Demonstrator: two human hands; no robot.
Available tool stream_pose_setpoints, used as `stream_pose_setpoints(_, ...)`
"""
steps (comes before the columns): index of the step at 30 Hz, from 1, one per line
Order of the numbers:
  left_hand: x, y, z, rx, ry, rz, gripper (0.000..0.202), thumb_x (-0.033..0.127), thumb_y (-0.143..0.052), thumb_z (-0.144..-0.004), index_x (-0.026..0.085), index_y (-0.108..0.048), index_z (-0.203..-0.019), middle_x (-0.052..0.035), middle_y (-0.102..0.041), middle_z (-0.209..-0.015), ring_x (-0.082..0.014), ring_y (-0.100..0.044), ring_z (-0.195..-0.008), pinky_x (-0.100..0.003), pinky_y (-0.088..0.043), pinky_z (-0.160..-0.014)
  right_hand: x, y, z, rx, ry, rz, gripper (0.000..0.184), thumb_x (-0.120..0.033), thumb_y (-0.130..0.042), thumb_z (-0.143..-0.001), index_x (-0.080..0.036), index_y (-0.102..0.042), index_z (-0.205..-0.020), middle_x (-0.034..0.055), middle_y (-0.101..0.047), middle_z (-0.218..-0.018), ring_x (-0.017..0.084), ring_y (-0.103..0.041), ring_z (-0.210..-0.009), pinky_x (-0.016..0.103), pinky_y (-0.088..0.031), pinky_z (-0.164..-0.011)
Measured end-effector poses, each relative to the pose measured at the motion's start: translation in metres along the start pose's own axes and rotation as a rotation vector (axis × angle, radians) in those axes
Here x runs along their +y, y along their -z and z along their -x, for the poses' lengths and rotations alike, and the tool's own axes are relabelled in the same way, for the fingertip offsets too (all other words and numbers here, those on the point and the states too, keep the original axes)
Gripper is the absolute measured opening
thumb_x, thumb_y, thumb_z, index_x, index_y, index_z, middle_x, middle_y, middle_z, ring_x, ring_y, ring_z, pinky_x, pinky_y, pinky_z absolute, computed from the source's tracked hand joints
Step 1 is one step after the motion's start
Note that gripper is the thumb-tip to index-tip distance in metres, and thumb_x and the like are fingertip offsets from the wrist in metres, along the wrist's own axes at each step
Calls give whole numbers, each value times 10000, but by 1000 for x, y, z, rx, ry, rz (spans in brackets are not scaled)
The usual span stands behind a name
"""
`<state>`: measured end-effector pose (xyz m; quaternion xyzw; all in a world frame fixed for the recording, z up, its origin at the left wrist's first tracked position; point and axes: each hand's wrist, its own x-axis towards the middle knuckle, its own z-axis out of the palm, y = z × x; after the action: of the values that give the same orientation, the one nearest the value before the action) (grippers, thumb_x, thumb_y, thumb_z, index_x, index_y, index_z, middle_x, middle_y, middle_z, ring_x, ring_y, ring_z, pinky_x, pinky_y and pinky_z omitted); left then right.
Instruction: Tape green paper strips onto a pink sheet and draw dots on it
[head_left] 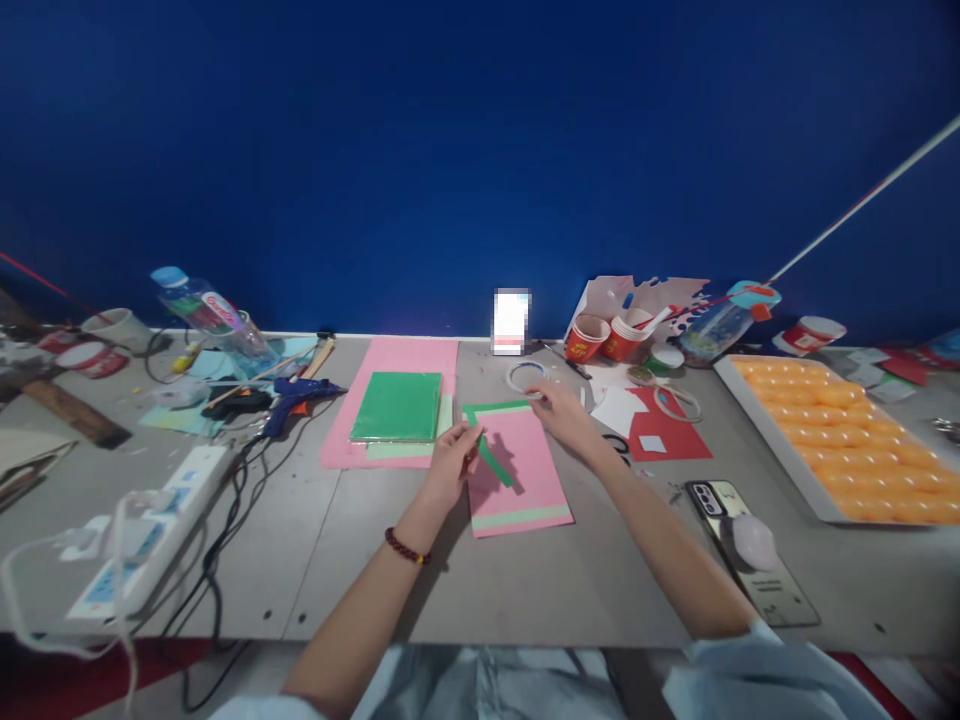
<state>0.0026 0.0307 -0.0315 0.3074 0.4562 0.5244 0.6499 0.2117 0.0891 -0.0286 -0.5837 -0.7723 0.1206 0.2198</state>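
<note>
My left hand pinches a narrow green paper strip, which slants down over a pink sheet of paper. Along the far edge of that sheet runs another green strip, and a pale green band crosses its near end. My right hand is at the sheet's far right corner, fingers drawn together; whatever they may hold is too small to make out. Just beyond those fingers lies a roll of tape. Left of the sheet, a green paper pack rests on larger pink paper.
Over on the left are a blue glue gun, a power strip, cables and a tilted bottle. Red paper cups, red paper scraps, a phone and a tray of orange balls occupy the right.
</note>
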Motion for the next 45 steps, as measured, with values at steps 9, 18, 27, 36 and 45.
stream_pose_setpoints(9,2,-1,7,-21,-41,14,482,520,-819,-553,160,-499,-563,83,-390,-469,-23,-299,-401,-162,-262,-392,13,-21,-23,68,-39,122,246,-102,-457,-862,-132,-700,-891,157,-691,-981,299,-556,-1007,420,-407,-888)
stream_pose_setpoints(18,5,1,15,-111,-359,-164,288,441,-682,-777,160,-643,-730,-55,-638,-857,-106,-516,-637,-227,-442,-589,-8,2,21,306,30,-134,259,-270,-401,-939,-188,-636,-1010,87,-685,-1007,222,-611,-948,369,-485,-832)
stream_pose_setpoints(27,17,-4,30,-437,-516,-158,186,312,-642,-845,177,-673,-721,-123,-631,-1195,-247,-605,-1041,-409,-482,-893,-42,-3,83,485,188,-506,154,-194,-485,-915,-237,-626,-960,56,-697,-951,197,-656,-933,349,-522,-834)
stream_pose_setpoints(36,7,-2,28,-399,-429,-109,196,343,-670,-825,166,-685,-743,-129,-626,-1191,-274,-605,-1093,-400,-514,-885,-46,-7,87,495,355,-384,193,-121,-505,-900,-236,-643,-972,49,-712,-890,205,-646,-927,378,-511,-849)
stream_pose_setpoints(45,6,-12,37,-295,-920,-591,72,170,-566,-860,171,-634,-837,-148,-589,-1239,-224,-615,-1049,-403,-531,-851,-50,-12,91,520,126,-502,94,-256,-565,-882,-218,-638,-927,60,-700,-877,197,-664,-850,342,-540,-789)
